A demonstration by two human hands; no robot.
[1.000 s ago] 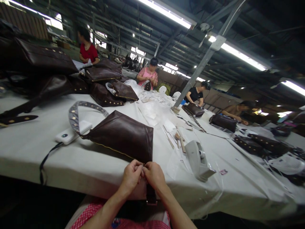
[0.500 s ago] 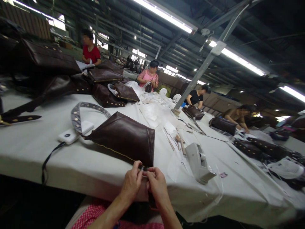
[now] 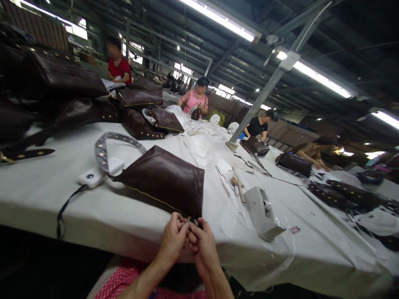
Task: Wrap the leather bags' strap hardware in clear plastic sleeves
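Observation:
A dark brown leather bag (image 3: pixel 165 178) lies on the cloth-covered table in front of me, its gold zipper (image 3: pixel 152 195) running along the near edge. A studded strap (image 3: pixel 102 151), wrapped in clear film, loops up from its left end. At the bag's near right corner, my left hand (image 3: pixel 173 234) is closed in a pinch by the zipper's end. My right hand (image 3: pixel 202 241) is closed too, its fingertips meeting those of the left. What the fingers hold is small and hidden between them.
Right of the bag stands a grey tape dispenser (image 3: pixel 263 214), with thin sticks (image 3: pixel 238 189) beside it. A white device (image 3: pixel 93 176) with a dark cord lies at left. More brown bags (image 3: pixel 68 79) are piled behind. Several co-workers, one in a pink top (image 3: pixel 195 101), work around the table.
My hands have drawn closer together at the bag's corner, with the fingertips now touching. A dark piece that hung below my right hand no longer shows. The bag stays in place.

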